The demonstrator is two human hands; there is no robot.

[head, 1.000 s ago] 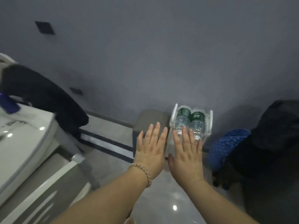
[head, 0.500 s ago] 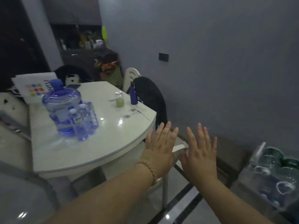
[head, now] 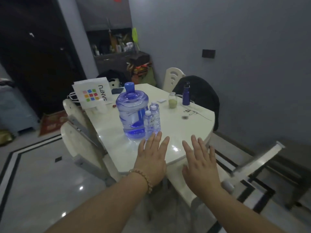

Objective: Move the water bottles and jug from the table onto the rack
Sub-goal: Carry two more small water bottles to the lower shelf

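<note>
1. Trouble spot: three small clear plastic water bottles stand bunched against the right side of the big blue translucent water jug, mid-way along the glossy white surface. A careless grab likely topples the neighbours.
2. The jug looks heavy and could slip from one hand.
3. Grip: left hand is flat, fingers apart and empty, just near of the bottles. Right hand is likewise empty.

Blue jug upright on table; clear bottles touching beside it.
</note>
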